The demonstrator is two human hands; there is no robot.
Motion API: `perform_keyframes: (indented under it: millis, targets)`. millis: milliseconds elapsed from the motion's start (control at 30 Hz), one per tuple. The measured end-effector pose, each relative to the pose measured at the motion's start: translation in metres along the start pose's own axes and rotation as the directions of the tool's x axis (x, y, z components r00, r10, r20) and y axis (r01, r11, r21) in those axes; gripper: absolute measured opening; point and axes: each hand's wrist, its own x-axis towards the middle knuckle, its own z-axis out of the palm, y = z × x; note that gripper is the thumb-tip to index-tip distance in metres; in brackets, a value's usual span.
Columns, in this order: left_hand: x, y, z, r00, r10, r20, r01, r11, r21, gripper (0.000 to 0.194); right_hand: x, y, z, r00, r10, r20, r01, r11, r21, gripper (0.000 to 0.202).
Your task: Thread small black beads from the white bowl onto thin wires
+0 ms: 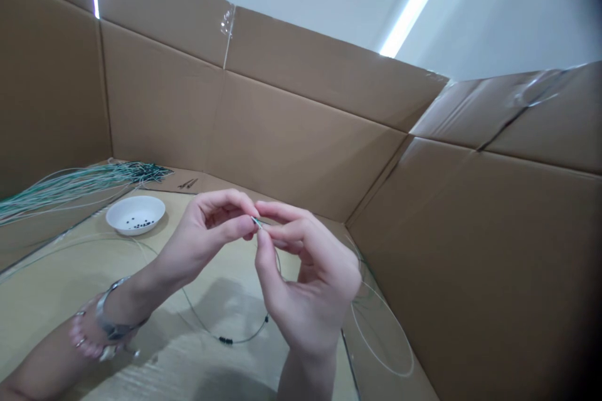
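In the head view my left hand [202,231] is closed in a pinch, its thumb and forefinger on what looks like a small black bead [254,219], mostly hidden by the fingertips. Close against it, my right hand [305,269] pinches the green-white end of a thin cord [258,223]. Below the hands the cord hangs in a loop toward the table. Several black beads [226,341] sit bunched on the loop, and another bead [266,319] is on it farther right. Whether the cord end passes through the pinched bead I cannot tell.
A white bowl [136,200] holding several loose black beads stands at the back left. Behind it lies a bundle of green and white cords [79,187], with small brown pieces [188,183] beside it. A pale cord loop [409,351] lies at right. Cardboard walls [301,137] surround the table.
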Motion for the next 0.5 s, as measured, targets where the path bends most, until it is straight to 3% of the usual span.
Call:
perform_keyframes:
  millis: [500]
  targets:
    - [-0.0020, -0.0006, -0.0039, 0.998, 0.035, 0.047, -0.037, 0.999, 0.039, 0.003, -0.0003, -0.0023, -0.0047, 0.998, 0.045, 0.034, -0.046, 0.998, 0.031, 0.016]
